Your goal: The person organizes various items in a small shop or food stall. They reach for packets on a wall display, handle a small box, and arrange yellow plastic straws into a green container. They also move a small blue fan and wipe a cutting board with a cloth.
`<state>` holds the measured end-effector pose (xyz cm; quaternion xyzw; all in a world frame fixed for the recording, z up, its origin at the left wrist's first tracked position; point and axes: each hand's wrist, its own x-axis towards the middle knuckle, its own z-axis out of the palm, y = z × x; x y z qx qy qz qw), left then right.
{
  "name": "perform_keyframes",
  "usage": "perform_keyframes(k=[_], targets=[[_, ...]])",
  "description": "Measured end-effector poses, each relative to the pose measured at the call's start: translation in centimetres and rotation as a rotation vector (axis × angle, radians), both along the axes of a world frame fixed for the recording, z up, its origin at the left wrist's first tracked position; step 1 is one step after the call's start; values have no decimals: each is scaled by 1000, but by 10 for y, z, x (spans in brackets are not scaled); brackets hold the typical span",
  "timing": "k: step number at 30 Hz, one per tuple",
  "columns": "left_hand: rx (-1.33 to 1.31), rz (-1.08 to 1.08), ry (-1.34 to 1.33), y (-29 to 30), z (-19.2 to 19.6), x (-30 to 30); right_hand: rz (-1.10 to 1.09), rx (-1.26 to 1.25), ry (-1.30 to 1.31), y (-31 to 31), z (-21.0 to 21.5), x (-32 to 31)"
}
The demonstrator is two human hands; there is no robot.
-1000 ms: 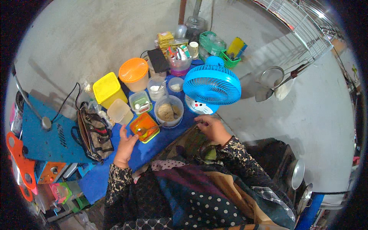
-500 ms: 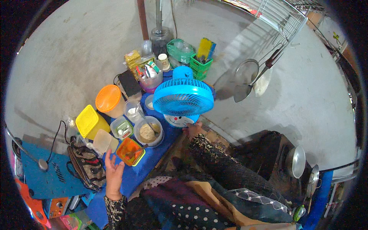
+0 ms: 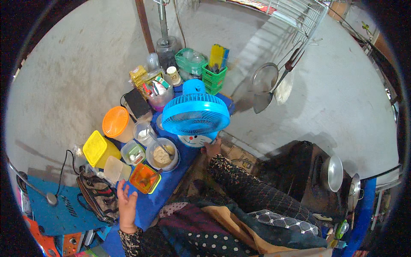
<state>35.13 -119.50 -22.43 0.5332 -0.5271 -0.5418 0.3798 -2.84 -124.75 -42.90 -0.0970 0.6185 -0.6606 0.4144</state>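
Note:
My left hand [image 3: 126,206] hovers with fingers apart just below a small orange box [image 3: 144,178] with a spoon in it, on the blue tabletop [image 3: 156,199]. It holds nothing. My right hand [image 3: 212,149] rests at the base of a blue table fan [image 3: 195,114], touching its white foot. Whether it grips the foot is not visible. Between the hands stands a round clear tub of pale powder [image 3: 162,155]. A small clear box with a green rim [image 3: 132,153] sits beside it.
A yellow lidded box [image 3: 98,149], an orange-lidded jar [image 3: 116,124], a green basket of utensils [image 3: 214,75] and jars crowd the table's far end. A dark handbag [image 3: 99,197] lies left of my left hand. Strainers hang on the wall [image 3: 268,83]. Pans [image 3: 334,173] stand at right.
My left hand has come off the orange box and drawn back toward me. My right hand has moved up to the fan's base. The view has tilted, shifting everything left.

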Motion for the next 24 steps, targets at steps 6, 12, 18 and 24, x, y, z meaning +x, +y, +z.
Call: perform_keyframes(k=[6,12,18,24], targets=[[-27,-55,6,5,7,0,178,77,189,21,-35,-7],[-33,-99,-13,22,8,5,463,151,359,81,-29,10],[-58,-311,0,31,-13,-14,564,334,464,135,38,34],[-284,-633,-112,55,-14,-98,452,-30,630,197,45,36]])
